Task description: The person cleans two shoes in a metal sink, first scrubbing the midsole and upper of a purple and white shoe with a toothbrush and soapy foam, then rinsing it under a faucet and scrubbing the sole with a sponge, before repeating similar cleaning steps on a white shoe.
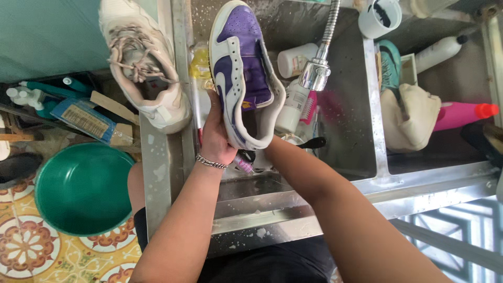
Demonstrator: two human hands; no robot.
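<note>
A purple and white sneaker is held over the steel sink, toe pointing away from me. My left hand, with a chain bracelet on the wrist, grips its side and sole near the heel. My right forearm runs up under the sneaker's heel, and my right hand is hidden behind the shoe. A chrome tap head on a flexible hose hangs just right of the sneaker.
A dirty white sneaker lies on the sink's left rim. Bottles, a pink brush and a black handle sit in the basin. A green basin stands on the tiled floor at left. A cream cloth and pink bottle are at right.
</note>
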